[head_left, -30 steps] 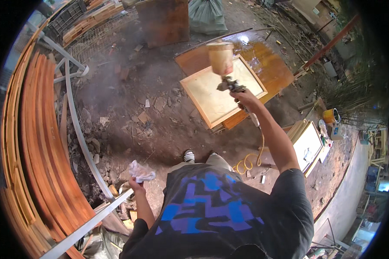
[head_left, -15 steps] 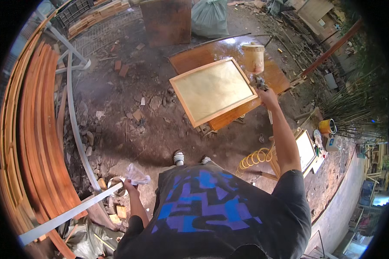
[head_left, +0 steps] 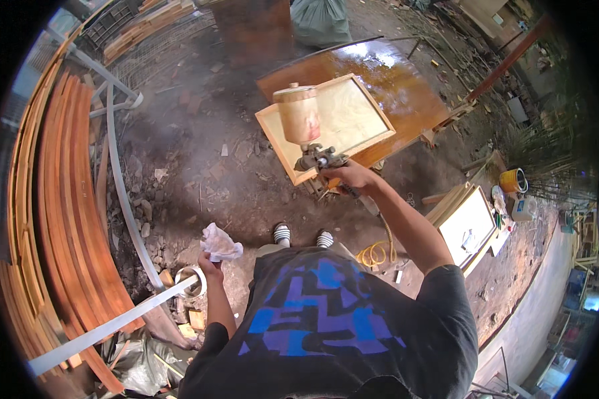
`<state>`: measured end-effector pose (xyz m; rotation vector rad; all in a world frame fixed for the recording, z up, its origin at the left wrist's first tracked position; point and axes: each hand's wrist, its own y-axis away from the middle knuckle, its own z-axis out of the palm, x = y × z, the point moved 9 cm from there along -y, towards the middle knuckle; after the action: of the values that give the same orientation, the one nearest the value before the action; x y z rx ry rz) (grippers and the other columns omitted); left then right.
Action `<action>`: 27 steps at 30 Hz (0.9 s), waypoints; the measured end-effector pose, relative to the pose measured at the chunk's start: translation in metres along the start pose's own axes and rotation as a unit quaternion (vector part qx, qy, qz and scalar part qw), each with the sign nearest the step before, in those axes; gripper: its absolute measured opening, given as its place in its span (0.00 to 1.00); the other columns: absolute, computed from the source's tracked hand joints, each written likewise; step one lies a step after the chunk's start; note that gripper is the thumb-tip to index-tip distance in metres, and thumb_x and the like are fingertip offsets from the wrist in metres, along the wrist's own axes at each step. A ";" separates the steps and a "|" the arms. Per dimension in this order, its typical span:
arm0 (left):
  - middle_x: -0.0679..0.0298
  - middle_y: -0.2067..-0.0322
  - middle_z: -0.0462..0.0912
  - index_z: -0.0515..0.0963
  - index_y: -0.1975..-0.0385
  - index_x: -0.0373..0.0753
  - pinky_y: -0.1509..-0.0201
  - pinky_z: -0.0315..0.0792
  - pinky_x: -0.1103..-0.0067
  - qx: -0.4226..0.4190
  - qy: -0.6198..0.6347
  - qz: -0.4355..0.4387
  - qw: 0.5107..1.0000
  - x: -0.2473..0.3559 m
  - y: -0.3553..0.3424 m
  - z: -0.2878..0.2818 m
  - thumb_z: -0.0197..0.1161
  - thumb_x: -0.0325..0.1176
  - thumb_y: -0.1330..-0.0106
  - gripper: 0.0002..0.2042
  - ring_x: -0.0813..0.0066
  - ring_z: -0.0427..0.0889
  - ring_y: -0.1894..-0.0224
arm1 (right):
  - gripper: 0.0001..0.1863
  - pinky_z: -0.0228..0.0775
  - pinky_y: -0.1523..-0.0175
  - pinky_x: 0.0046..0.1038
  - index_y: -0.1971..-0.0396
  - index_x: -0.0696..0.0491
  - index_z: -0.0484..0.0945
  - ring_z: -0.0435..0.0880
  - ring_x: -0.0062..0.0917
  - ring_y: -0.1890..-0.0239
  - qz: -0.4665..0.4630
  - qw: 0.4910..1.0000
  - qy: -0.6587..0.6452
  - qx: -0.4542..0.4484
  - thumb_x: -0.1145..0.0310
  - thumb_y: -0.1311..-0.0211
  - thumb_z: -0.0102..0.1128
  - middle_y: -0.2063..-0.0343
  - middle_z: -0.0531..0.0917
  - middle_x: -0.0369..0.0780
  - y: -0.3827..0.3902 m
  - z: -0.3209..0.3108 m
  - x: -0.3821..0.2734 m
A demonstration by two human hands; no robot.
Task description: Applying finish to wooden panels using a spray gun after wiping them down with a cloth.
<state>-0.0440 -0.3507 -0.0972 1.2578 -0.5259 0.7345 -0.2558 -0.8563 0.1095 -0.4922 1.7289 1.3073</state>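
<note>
My right hand (head_left: 354, 177) is closed round the handle of a spray gun (head_left: 321, 159), whose stained cup (head_left: 297, 114) stands upright on top. The gun is over the near left part of a framed wooden panel (head_left: 353, 110) and hides some of it. That panel, pale with a raised rim, lies on a glossy brown board (head_left: 412, 86). A yellow coiled hose (head_left: 377, 255) runs up toward the gun. In my left hand (head_left: 210, 263), to the lower left, is a crumpled white cloth (head_left: 220, 243), apart from the panel.
Long reddish planks (head_left: 63, 199) are stacked at the left beside a white metal bar (head_left: 113, 332). More framed panels (head_left: 469, 226) lean at the right, near a yellow bucket (head_left: 512, 180) and a jug (head_left: 524, 208). A grey-green sack (head_left: 319, 23) stands at the back.
My right hand has swept the spray gun leftward and nearer, from the panel's right edge to its near left corner. My left hand has risen slightly with the cloth. Haze hangs at the left.
</note>
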 end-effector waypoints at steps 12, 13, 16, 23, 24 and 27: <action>0.58 0.45 0.79 0.73 0.43 0.35 0.36 0.70 0.59 -0.187 0.045 0.067 0.979 0.104 0.029 0.179 0.52 0.35 0.45 0.26 0.57 0.77 0.41 | 0.17 0.69 0.72 0.30 0.59 0.56 0.80 0.76 0.24 0.79 -0.009 0.928 0.200 0.313 0.56 0.38 0.63 0.79 0.79 0.38 0.013 -0.173 0.048; 0.58 0.45 0.78 0.72 0.43 0.35 0.35 0.69 0.59 -0.167 0.040 0.071 0.983 0.107 0.034 0.204 0.52 0.35 0.45 0.27 0.58 0.77 0.40 | 0.17 0.69 0.72 0.30 0.59 0.56 0.80 0.76 0.24 0.79 -0.005 0.927 0.196 0.321 0.56 0.38 0.63 0.79 0.79 0.38 0.013 -0.198 0.052; 0.58 0.41 0.77 0.70 0.39 0.36 0.32 0.67 0.60 -0.257 0.055 0.070 0.962 0.108 0.080 0.312 0.52 0.33 0.46 0.30 0.59 0.74 0.37 | 0.23 0.74 0.51 0.39 0.53 0.52 0.81 0.86 0.43 0.57 -0.029 0.842 0.270 0.466 0.49 0.39 0.63 0.63 0.87 0.48 0.039 -0.307 0.042; 0.57 0.39 0.75 0.67 0.36 0.34 0.31 0.65 0.60 -0.389 0.016 -0.065 0.919 -0.062 0.158 0.586 0.54 0.34 0.46 0.33 0.59 0.73 0.36 | 0.27 0.73 0.45 0.43 0.47 0.48 0.80 0.82 0.47 0.49 0.061 0.821 0.212 0.527 0.46 0.39 0.60 0.54 0.85 0.50 0.029 -0.533 0.086; 0.57 0.40 0.76 0.68 0.37 0.34 0.31 0.65 0.61 -0.384 -0.009 -0.062 0.921 -0.091 0.167 0.629 0.54 0.34 0.45 0.31 0.59 0.74 0.37 | 0.26 0.73 0.45 0.43 0.48 0.49 0.80 0.82 0.48 0.49 0.060 0.815 0.200 0.541 0.46 0.38 0.59 0.54 0.84 0.50 0.025 -0.559 0.091; 0.56 0.43 0.78 0.72 0.41 0.33 0.33 0.66 0.64 -0.426 -0.060 -0.073 0.900 -0.178 0.182 0.777 0.55 0.34 0.43 0.27 0.61 0.76 0.40 | 0.26 0.73 0.45 0.44 0.48 0.49 0.78 0.81 0.48 0.48 0.077 0.807 0.179 0.557 0.47 0.38 0.59 0.52 0.84 0.49 0.000 -0.633 0.122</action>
<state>-0.2699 -1.1156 0.0826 0.5043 -0.7390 0.2297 -0.5793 -1.4099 0.0407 0.1227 2.5213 0.0940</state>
